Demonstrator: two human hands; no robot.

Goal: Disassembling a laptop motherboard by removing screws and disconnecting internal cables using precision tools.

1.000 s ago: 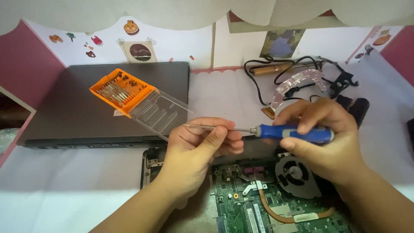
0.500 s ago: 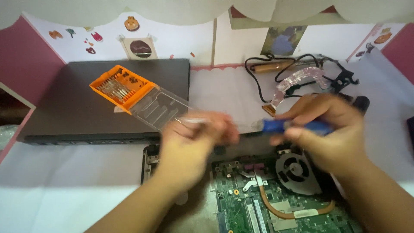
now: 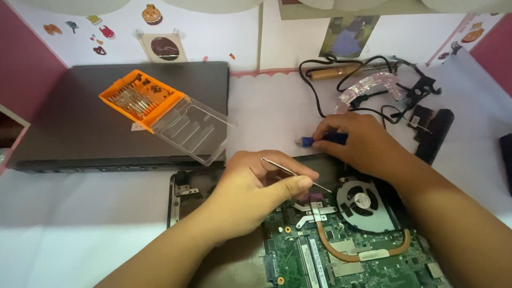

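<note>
We see two hands over the opened laptop base. The left hand (image 3: pixel 256 186) is curled closed, pinching one thin metal bit (image 3: pixel 295 174) between thumb and fingers; the bit slants down to the right, its tip just above the green circuit board (image 3: pixel 330 256). The right hand (image 3: pixel 357 141) is folded around one blue screwdriver handle (image 3: pixel 322 140), whose pale end pokes out to the left of the fingers.

Below both hands lies the open laptop base (image 3: pixel 184 192) at the desk's near edge, with one round cooling fan (image 3: pixel 365 205) and one copper heat pipe (image 3: pixel 352 256) curving under it. Toward the far left of the desk (image 3: pixel 266 112) rests one closed dark laptop (image 3: pixel 69 133), carrying one orange bit case (image 3: pixel 141 100) with its clear lid (image 3: pixel 194 130) swung open. At the far right edge we count one tangle of black cables (image 3: pixel 373 85).
</note>
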